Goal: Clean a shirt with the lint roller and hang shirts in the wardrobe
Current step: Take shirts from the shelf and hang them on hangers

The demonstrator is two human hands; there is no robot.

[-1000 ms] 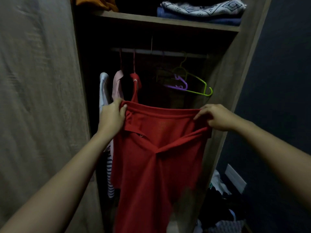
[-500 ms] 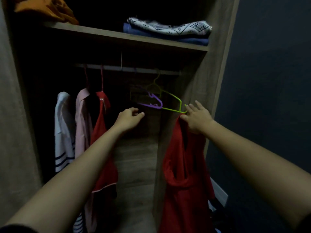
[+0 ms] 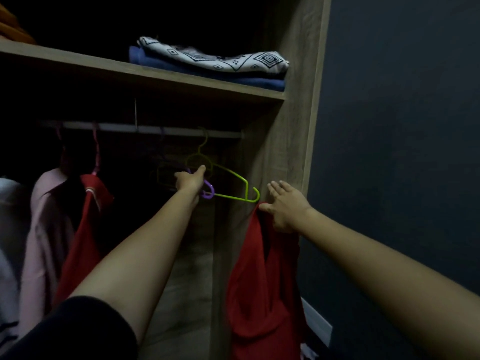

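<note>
- Red shirt point(image 3: 265, 281) hangs at 5 o'clock, pinched beneath our right hand point(image 3: 285, 207), whose fingers are mostly straight.
- Our left hand point(image 3: 191, 181) reaches the green hanger point(image 3: 245, 190), at 11 o'clock from the shirt; we cannot tell whether its fingers grip.
- We should lift the hook clear of the rail point(image 3: 181, 131), untangled from the purple hanger point(image 3: 209, 192).

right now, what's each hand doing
Left hand: at the purple plastic hanger, grip cannot be told.
Right hand: holding the red shirt.

Left hand point(image 3: 191, 181) hides its grip; red shirt point(image 3: 262, 294) runs off-frame.
</note>
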